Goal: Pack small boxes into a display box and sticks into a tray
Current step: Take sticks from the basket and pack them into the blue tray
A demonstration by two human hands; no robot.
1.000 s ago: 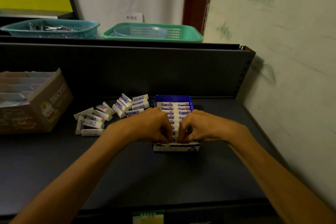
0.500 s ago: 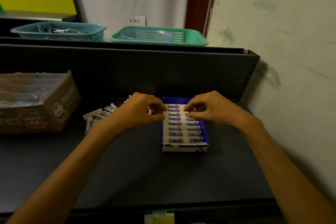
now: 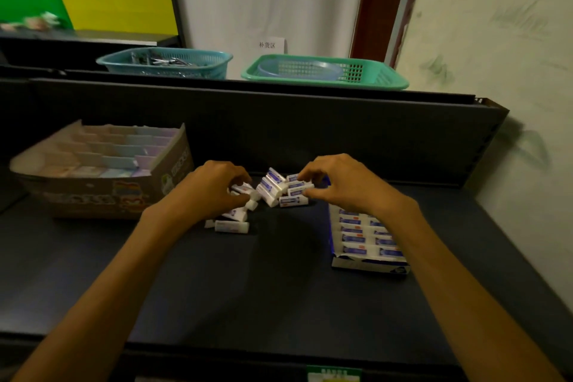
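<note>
A heap of small white boxes with blue labels [image 3: 273, 189] lies on the dark shelf. My left hand [image 3: 210, 192] is curled over the heap's left side, fingers round a small white box [image 3: 251, 200]. My right hand [image 3: 338, 186] reaches into the heap's right side and pinches small boxes there [image 3: 297, 187]. The blue display box [image 3: 366, 260] sits to the right, under my right wrist, holding two rows of small boxes. A few more small boxes [image 3: 231, 226] lie below my left hand.
A cardboard display carton [image 3: 102, 192] with pastel dividers stands at the left. Behind the shelf's dark back panel [image 3: 279, 130] sit a teal basket [image 3: 167, 63] and a green basket [image 3: 325, 71]. A wall [image 3: 511, 71] closes the right side.
Both hands left the display box and moved left to the heap of loose boxes. The view shifted, so the display box now lies to the right.
</note>
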